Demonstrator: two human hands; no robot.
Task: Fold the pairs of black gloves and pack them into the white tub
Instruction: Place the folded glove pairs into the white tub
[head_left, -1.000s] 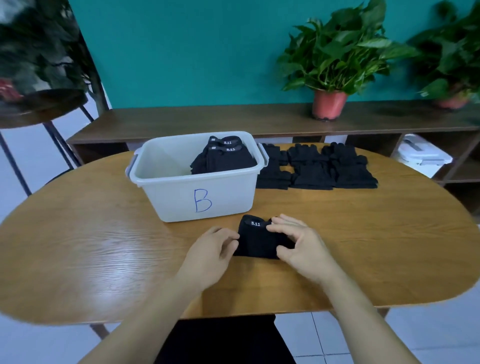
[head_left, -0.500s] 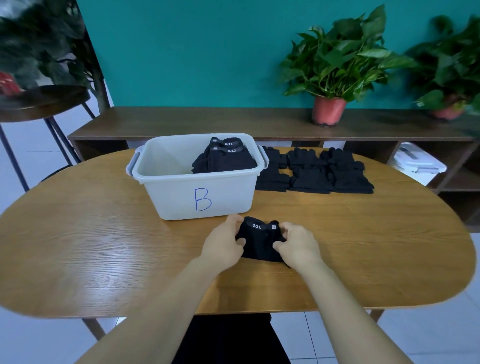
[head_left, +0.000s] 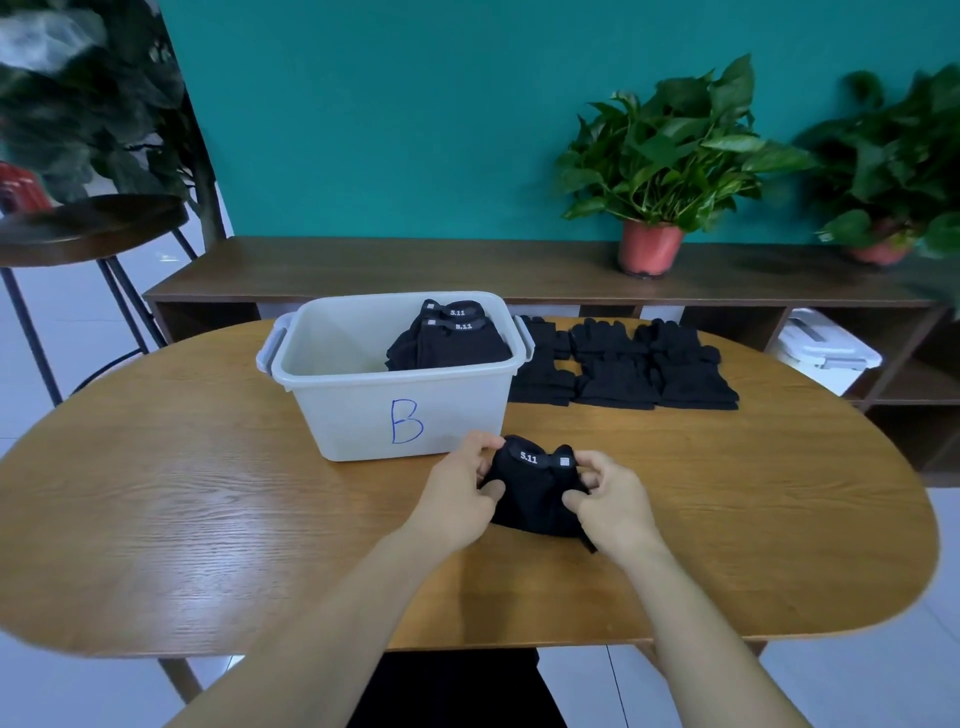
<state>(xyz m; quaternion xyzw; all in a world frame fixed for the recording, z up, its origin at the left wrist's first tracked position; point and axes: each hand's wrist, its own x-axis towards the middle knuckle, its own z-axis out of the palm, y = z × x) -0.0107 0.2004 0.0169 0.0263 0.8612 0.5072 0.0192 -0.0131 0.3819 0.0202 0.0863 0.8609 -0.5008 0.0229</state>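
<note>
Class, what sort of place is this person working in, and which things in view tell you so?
Probably a room at home or in an office, set up for packing: a wooden table holds a white tub marked B and stacks of black gloves, with potted plants on a low shelf behind.
</note>
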